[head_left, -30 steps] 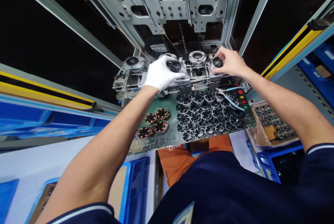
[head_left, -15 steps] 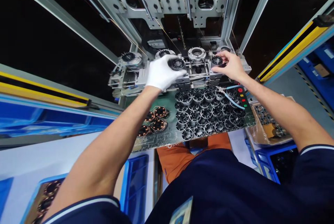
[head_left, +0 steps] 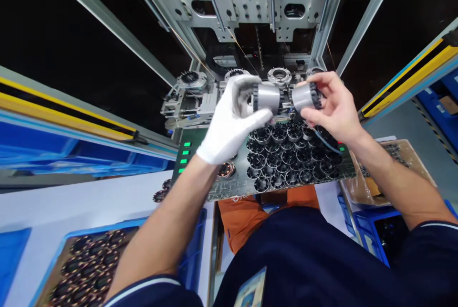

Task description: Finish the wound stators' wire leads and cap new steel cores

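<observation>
In a white glove, my left hand (head_left: pixel 229 118) is closed around a stator core (head_left: pixel 269 99) with a grey metal side and black toothed ends. My bare right hand (head_left: pixel 338 109) pinches a second stator core (head_left: pixel 302 97) of the same kind. Both cores are tipped on their sides, close together but apart, in front of the winding machine's fixture row. Behind them sits a round silver holder (head_left: pixel 279 76). Below my hands, rows of bare stator cores (head_left: pixel 277 180) stand on the green board (head_left: pixel 236 190). A copper-wound stator (head_left: pixel 226 169) shows beside my left wrist.
Blue-handled cutters (head_left: pixel 328 142) lie on the cores, partly hidden by my right hand. Yellow-striped posts (head_left: pixel 411 78) flank the machine. A blue tray (head_left: pixel 60 245) of wound stators is at lower left, a cardboard box (head_left: pixel 411 159) at right. Thin wires hang from the machine head.
Both hands have lifted the stator cores off the machine's fixtures toward me and tipped them sideways. The view has shifted, so more of the blue tray and the board's green buttons show.
</observation>
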`<state>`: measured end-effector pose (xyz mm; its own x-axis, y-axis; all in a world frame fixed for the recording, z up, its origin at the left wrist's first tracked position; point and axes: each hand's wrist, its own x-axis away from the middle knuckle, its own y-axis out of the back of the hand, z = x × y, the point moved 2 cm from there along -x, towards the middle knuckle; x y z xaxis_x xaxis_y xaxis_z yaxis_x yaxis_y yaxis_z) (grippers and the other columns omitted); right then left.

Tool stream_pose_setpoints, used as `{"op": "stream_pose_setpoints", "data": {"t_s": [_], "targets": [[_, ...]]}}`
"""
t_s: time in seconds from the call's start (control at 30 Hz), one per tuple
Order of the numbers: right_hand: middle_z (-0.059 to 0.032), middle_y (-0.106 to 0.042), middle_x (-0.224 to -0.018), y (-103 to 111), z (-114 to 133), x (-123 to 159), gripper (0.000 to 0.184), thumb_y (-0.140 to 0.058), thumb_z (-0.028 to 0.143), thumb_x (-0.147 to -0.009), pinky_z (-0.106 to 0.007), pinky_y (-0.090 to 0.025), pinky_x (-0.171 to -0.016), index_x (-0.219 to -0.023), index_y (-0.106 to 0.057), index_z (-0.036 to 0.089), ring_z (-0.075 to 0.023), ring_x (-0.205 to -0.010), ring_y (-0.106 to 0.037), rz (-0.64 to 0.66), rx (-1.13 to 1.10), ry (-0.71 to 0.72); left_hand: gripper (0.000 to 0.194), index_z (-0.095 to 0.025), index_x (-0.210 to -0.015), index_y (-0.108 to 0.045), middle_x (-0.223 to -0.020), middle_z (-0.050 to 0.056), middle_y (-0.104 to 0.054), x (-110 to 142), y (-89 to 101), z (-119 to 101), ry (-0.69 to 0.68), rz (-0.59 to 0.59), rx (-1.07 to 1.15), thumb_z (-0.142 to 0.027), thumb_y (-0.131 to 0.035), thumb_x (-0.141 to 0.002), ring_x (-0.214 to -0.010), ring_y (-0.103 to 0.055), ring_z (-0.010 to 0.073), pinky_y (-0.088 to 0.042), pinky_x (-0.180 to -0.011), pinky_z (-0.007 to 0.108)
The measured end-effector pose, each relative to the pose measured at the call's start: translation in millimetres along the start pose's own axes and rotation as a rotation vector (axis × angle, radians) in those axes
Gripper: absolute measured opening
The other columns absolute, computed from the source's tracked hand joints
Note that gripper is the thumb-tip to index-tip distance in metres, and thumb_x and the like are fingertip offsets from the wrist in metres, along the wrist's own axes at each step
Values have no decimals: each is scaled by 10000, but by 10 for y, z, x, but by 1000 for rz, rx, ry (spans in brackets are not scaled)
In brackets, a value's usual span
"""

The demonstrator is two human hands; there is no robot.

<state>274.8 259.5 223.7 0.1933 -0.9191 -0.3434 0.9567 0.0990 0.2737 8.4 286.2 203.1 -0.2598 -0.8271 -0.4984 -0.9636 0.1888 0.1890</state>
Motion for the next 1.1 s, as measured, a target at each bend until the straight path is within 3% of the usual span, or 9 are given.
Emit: {"op": "stream_pose_setpoints", "data": {"t_s": [0.13,0.3,0.5,0.63,0.7,0.8,0.9,0.97,1.1], "targets": [[-50,-699,-1477,-175,419,406,752,-997,646,-820,-466,-766,-805,-1352,-549,359,-297,-1118,-789,43,-197,-32,882,-369,-1597,-563,-1494,104,-752,370,-108,-435,32,76,155,-742,-920,-882,-1290,-798,387,-768,-943,527],[-27,-741,-1367,-225,583,514,662,-1018,461,-845,-454,-774,-895,-1314,-560,366,-280,-1138,-810,79,-279,-12,615,-326,-1431,-692,-1520,112,-749,522,-106,-745,-37,72,133,-601,-931,-936,-1401,-758,406,-710,-1133,607],[-41,-759,-1327,-260,661,579,643,-1046,379,-836,-441,-784,-915,-1326,-631,345,-277,-1113,-812,78,-309,91,356,-326,-1238,-719,-1528,59,-764,631,-90,-705,-86,-24,213,-497,-908,-989,-1442,-741,344,-648,-1230,566],[-9,-762,-1210,-277,685,609,623,-1024,455,-870,-449,-781,-905,-1328,-618,344,-246,-997,-822,41,-285,14,727,-362,-1545,-646,-1612,75,-693,626,-17,-587,-101,-46,134,-579,-955,-924,-1435,-733,366,-654,-1219,548],[-8,-766,-1187,-287,680,615,633,-1027,489,-862,-469,-780,-934,-1321,-614,350,-255,-1002,-829,29,-296,-30,792,-373,-1579,-629,-1607,72,-687,625,-12,-576,-131,-24,98,-536,-994,-895,-1444,-729,358,-646,-1231,544],[-20,-780,-1214,-301,657,630,651,-1028,516,-852,-471,-780,-948,-1316,-605,344,-265,-1039,-842,33,-341,-75,663,-359,-1464,-657,-1531,69,-734,648,-63,-633,-160,-3,101,-427,-1006,-904,-1443,-732,326,-646,-1226,542],[-31,-787,-1253,-304,639,657,633,-1012,516,-878,-463,-778,-943,-1321,-596,339,-273,-1081,-847,48,-368,-94,353,-309,-1210,-659,-1506,78,-757,673,-121,-711,-134,-4,116,-430,-911,-994,-1395,-755,310,-678,-1150,529],[-36,-787,-1265,-299,641,676,608,-992,521,-906,-468,-779,-938,-1327,-593,336,-277,-1092,-848,55,-374,-97,306,-291,-1117,-640,-1499,76,-764,673,-127,-737,-128,-14,105,-434,-889,-1012,-1373,-762,304,-684,-1126,513],[-36,-786,-1270,-288,646,687,588,-979,523,-925,-455,-774,-954,-1328,-596,333,-270,-1113,-846,58,-374,-110,618,-317,-1417,-670,-1513,88,-756,640,-87,-703,-115,11,51,-475,-988,-912,-1411,-750,336,-663,-1191,536]]}}
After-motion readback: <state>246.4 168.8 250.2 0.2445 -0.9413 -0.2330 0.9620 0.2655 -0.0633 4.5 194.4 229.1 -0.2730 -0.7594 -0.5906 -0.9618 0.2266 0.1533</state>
